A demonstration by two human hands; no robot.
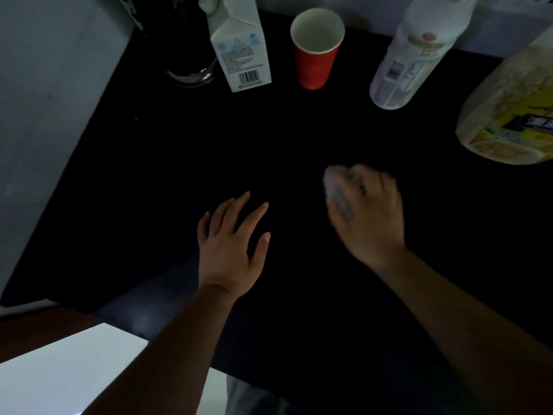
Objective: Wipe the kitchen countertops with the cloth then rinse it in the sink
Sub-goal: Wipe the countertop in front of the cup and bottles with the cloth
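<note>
The black countertop (167, 163) fills most of the view. My right hand (372, 217) is closed around a pale crumpled cloth (338, 190), which sticks out past my fingers on the left and is blurred. The cloth rests low against the dark surface at centre right. My left hand (230, 244) lies flat on the counter to the left of it, fingers spread, holding nothing. No sink is in view.
Along the back stand a glass jar (191, 71), a white carton (239, 46), a red paper cup (315, 49) and a white plastic bottle (410, 61). A bagged food package (508, 115) sits at the right. A white wall (45, 100) borders the left.
</note>
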